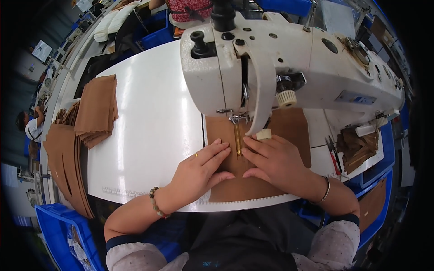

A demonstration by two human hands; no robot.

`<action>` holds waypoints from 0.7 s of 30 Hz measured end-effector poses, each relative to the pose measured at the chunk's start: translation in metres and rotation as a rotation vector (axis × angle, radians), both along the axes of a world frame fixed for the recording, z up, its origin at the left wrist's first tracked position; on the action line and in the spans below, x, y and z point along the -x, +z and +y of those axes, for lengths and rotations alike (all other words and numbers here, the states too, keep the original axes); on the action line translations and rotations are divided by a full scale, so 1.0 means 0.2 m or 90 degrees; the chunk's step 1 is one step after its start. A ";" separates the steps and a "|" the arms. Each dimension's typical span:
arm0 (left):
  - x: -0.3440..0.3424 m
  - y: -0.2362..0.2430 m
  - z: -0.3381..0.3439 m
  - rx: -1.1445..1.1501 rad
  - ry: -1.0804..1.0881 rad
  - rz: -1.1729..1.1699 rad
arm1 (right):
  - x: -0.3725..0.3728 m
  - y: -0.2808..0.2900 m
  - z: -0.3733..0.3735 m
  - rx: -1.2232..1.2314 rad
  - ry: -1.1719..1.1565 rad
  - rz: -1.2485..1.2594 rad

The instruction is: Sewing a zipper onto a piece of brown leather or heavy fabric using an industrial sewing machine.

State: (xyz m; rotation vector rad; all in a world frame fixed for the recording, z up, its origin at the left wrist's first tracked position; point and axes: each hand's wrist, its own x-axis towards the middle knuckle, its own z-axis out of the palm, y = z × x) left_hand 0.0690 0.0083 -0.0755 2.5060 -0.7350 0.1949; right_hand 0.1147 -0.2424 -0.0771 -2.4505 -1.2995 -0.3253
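Observation:
A brown fabric piece [253, 189] lies flat on the white table under the sewing machine [289, 54]. Down its middle runs a narrow slot with a gold-coloured zipper [238, 141], its far end beneath the presser foot [237, 118]. My left hand [199, 168] rests on the cloth left of the zipper, fingers laid flat and thumb apart. On the other side, my right hand [276, 159] also lies flat, its fingertips close to the zipper's near end. Neither hand grips anything that I can see. The needle tip is too small to make out.
Stacked brown fabric pieces [97, 108] lie at the left, with larger slotted panels [63, 156] hanging over the edge. At the right are red-handled tweezers [334, 158] and brown scraps [357, 147]. A blue bin [58, 226] stands lower left. Other people sit farther off.

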 end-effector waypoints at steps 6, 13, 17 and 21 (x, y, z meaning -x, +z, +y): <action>0.02 -0.01 -0.02 -0.021 -0.035 -0.023 | 0.01 0.00 0.00 -0.018 0.013 0.006; 0.01 0.01 -0.03 -0.027 -0.033 -0.006 | 0.01 0.03 0.01 -0.027 0.011 0.021; 0.01 0.01 -0.02 -0.022 -0.039 -0.028 | 0.01 0.01 0.01 -0.008 0.010 0.034; 0.02 0.01 -0.03 -0.013 -0.032 -0.012 | 0.02 0.00 -0.01 -0.011 0.009 0.049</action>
